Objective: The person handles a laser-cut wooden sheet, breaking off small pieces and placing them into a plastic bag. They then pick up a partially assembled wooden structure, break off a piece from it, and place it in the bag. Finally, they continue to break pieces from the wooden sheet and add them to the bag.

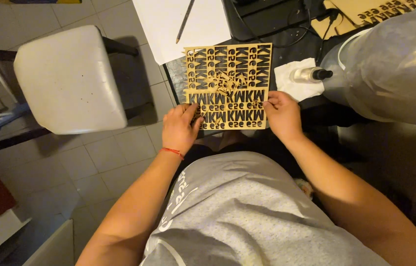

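A thin square wooden sheet (228, 83) with rows of laser-cut letter shapes lies flat at the edge of a dark table (287, 47). Several loose cut-out wooden pieces (225, 81) lie heaped on its middle. My left hand (181, 129) rests on the sheet's near left corner, fingers curled over the cut-outs there. At the near right edge, my right hand (282, 114) grips the sheet with the thumb on top.
A white stool (67, 79) stands left on the tiled floor. White paper (168, 24) with a pencil (185, 20) lies behind the sheet. A small clear bottle (310, 74) lies on a tissue (291, 83). A large plastic-wrapped bin (390, 64) sits right.
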